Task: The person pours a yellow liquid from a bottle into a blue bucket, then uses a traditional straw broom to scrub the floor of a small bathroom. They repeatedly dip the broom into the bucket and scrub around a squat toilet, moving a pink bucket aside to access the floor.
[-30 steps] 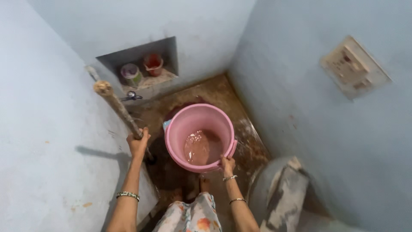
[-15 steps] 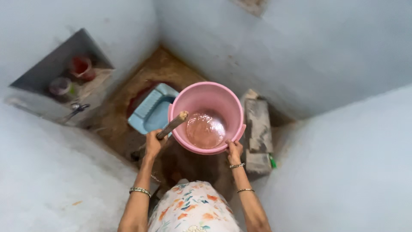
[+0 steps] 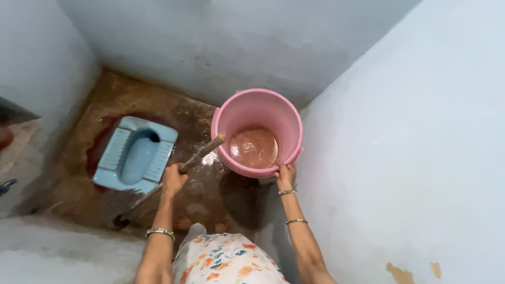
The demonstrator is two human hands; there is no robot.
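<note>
1. Right hand (image 3: pixel 285 176) is clamped on the near rim of the pink bucket (image 3: pixel 257 131) — fingers over the edge, two bangles on the wrist. Bucket is held up off the floor, close to the right wall (image 3: pixel 421 131), in the corner.
2. Bucket is still abt a third full of reddish-brown water (image 3: pixel 254 148); surface looks level, nothing pouring over the rim now.
3. Left hand (image 3: pixel 173 179) is closed round a wooden stick (image 3: pixel 202 152). Its top end points up toward the bucket rim; the lower end runs down-left to the floor, where a dark head shows faintly — brush or broom, can't tell which.
4. Floor (image 3: pixel 205 184) — brown, stained, wet and shiny w/ a puddle glint just left of the bucket. So some water is already down, by the look of it.
5. Blue squat pan (image 3: pixel 135 154) sits left of centre, set in the floor, well apart from the bucket. A reddish stain rings it.
6. Judgement: wetting is partly done; the stains on the floor and round the pan look unscrubbed, and the bucket isn't emptied yet.
7. Bare toes show on the wet floor near the person's floral garment (image 3: pixel 231 257).
</note>
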